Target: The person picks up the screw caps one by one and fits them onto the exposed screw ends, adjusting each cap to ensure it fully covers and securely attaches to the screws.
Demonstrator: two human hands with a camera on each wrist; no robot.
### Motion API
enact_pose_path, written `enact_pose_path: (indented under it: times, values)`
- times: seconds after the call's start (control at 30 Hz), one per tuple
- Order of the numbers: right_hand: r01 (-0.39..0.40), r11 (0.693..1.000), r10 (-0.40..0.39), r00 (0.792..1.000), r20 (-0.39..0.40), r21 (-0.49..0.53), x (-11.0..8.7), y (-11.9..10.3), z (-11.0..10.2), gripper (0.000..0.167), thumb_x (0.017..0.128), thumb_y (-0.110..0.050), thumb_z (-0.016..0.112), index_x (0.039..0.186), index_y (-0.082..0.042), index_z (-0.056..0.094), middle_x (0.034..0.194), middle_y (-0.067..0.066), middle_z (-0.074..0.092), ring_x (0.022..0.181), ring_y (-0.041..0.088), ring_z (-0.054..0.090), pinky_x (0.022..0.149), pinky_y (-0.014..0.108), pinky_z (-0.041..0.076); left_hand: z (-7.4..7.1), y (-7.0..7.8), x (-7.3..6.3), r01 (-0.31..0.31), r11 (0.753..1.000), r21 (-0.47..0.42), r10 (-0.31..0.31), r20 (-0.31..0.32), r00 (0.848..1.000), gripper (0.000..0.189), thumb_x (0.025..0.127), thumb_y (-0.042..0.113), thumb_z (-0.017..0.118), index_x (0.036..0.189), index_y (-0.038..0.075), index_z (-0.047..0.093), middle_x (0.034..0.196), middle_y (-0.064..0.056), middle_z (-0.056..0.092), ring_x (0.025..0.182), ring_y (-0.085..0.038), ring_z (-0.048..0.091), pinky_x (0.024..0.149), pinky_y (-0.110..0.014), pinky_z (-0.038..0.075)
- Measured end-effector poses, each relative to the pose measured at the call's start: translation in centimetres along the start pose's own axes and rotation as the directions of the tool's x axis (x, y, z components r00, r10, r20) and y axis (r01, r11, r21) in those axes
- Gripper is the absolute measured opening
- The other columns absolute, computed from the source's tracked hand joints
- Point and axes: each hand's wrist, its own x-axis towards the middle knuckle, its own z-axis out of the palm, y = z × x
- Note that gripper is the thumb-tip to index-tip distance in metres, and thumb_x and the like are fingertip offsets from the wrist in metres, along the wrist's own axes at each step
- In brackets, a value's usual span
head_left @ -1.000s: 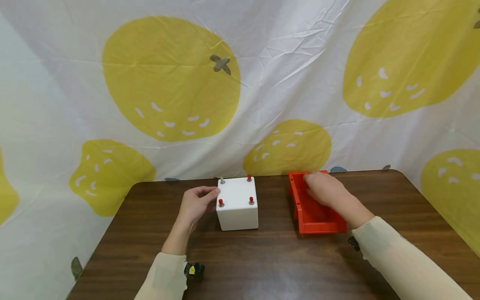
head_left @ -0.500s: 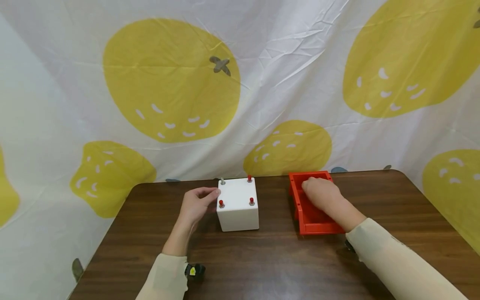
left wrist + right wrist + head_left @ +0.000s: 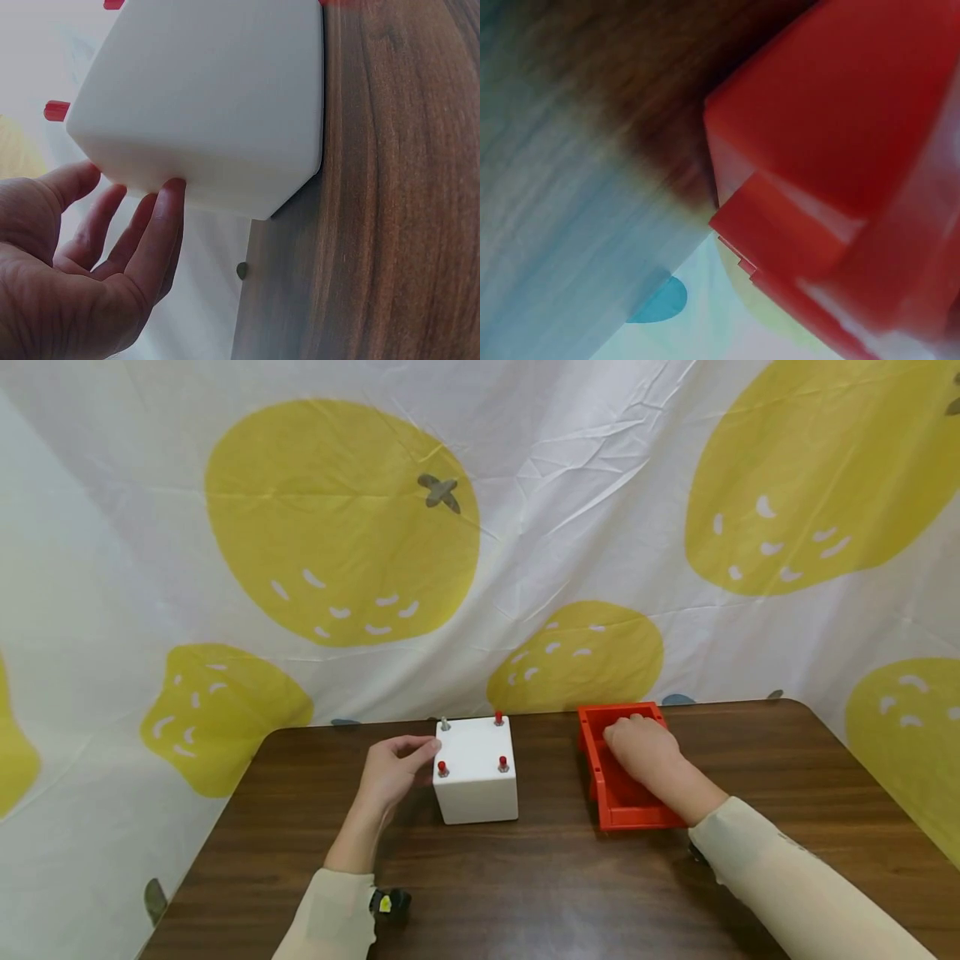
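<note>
A white block [image 3: 475,781] stands on the table with metal posts at its top corners. Red caps [image 3: 503,762] cover three of the posts, while the back-left post [image 3: 445,724] shows bare metal. My left hand [image 3: 393,768] rests its fingertips against the block's left side, and the left wrist view shows these fingers [image 3: 157,232] extended and touching the white wall. Inside a red bin [image 3: 637,817], to the right of the block, is my right hand [image 3: 645,750]. Its fingertips are hidden behind the back of the hand, and the right wrist view shows only the bin's outside.
The dark wood table [image 3: 525,893] ends at the back against a white curtain [image 3: 360,685] printed with yellow fruit. A strip of tabletop separates block and bin. Black straps [image 3: 392,903] sit at the wrists.
My right hand has shifted slightly within the red bin and then come nearly to a stop. The left hand and the white block have stayed in place.
</note>
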Motion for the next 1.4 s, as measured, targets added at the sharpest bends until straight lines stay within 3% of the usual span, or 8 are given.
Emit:
enact_pose_path:
  times: [0.23, 0.67, 1.03, 1.4]
  values:
    - [0.0, 0.995, -0.001, 1.0, -0.002, -0.102, 0.0, -0.3, 0.3, 0.018, 0.089, 0.006, 0.076, 0.083, -0.01, 0.069, 0.084, 0.011, 0.07, 0.083, 0.035, 0.061, 0.081, 0.049, 0.058, 0.0, -0.1, 0.0, 0.006, 1.0, 0.009, -0.006, -0.004, 1.0, 0.027, 0.098, 0.015, 0.08, 0.119, -0.002, 0.077, 0.12, -0.017, 0.072, 0.095, -0.02, 0.071, 0.085, -0.046, 0.065]
    - [0.023, 0.95, -0.033, 0.999, -0.029, -0.31, 0.1, -0.4, 0.8, 0.017, 0.089, -0.002, 0.081, 0.08, -0.014, 0.07, 0.078, 0.006, 0.07, 0.079, 0.032, 0.057, 0.072, 0.041, 0.045, 0.0, 0.2, -0.1, 0.004, 1.0, 0.019, -0.004, -0.009, 1.0, 0.027, 0.098, 0.015, 0.08, 0.119, -0.002, 0.077, 0.119, -0.016, 0.072, 0.094, -0.02, 0.071, 0.087, -0.048, 0.065]
    - [0.015, 0.937, -0.019, 1.0, -0.008, -0.35, 0.4, 0.0, 1.4, 0.014, 0.088, -0.006, 0.083, 0.083, -0.012, 0.071, 0.079, 0.008, 0.07, 0.076, 0.032, 0.056, 0.071, 0.042, 0.045, 0.0, 0.0, -0.1, 0.004, 0.999, 0.033, -0.004, -0.009, 1.0, 0.027, 0.098, 0.016, 0.08, 0.12, -0.002, 0.077, 0.119, -0.017, 0.071, 0.095, -0.02, 0.071, 0.089, -0.05, 0.064]
    - [-0.009, 0.939, -0.015, 0.998, -0.068, -0.345, 0.5, 0.0, 1.5, 0.018, 0.088, -0.001, 0.08, 0.077, -0.01, 0.069, 0.073, 0.011, 0.067, 0.07, 0.033, 0.058, 0.067, 0.044, 0.05, 0.0, 0.0, 0.0, 0.011, 1.0, 0.019, -0.011, -0.006, 1.0, 0.028, 0.098, 0.016, 0.08, 0.12, -0.001, 0.077, 0.12, -0.017, 0.071, 0.095, -0.02, 0.071, 0.088, -0.048, 0.064]
